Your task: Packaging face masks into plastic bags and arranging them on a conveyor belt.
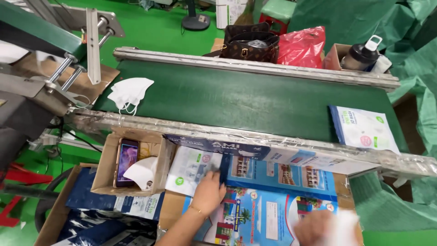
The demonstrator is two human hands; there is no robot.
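Green belt: a dark green conveyor belt [246, 98] runs across the view between two metal rails, the near one wrapped in clear film.
Left hand: the left hand [208, 193] reaches forward from the bottom edge, a thin bracelet at the wrist; its fingertips [213, 174] rest on the edge of a white printed pouch [193, 169]. Its grip looks loose, fingers curled on the pouch edge; whether it pinches the pouch I cannot tell.
White pouch: it lies flat just below the near rail, between the small cardboard box [107, 171] and the printed blue carton flap [273, 200].
Right hand: the right hand [314, 228] is at the bottom edge, blurred by motion; something white [346, 228] smears beside it, and how far its grip is closed cannot be told.
Small box: open-topped, it holds a phone [126, 161] with a lit screen, standing on edge, and a white folded mask [142, 172] leaning against it.
On the belt: a white face mask [129, 92] lies at the left end; a second printed pouch [364, 130] lies at the right end, well apart from it.
Beyond the belt: a brown patterned handbag [250, 43], a red plastic bag [302, 47] and a dark bottle [362, 54] with a white cap in a cardboard box.
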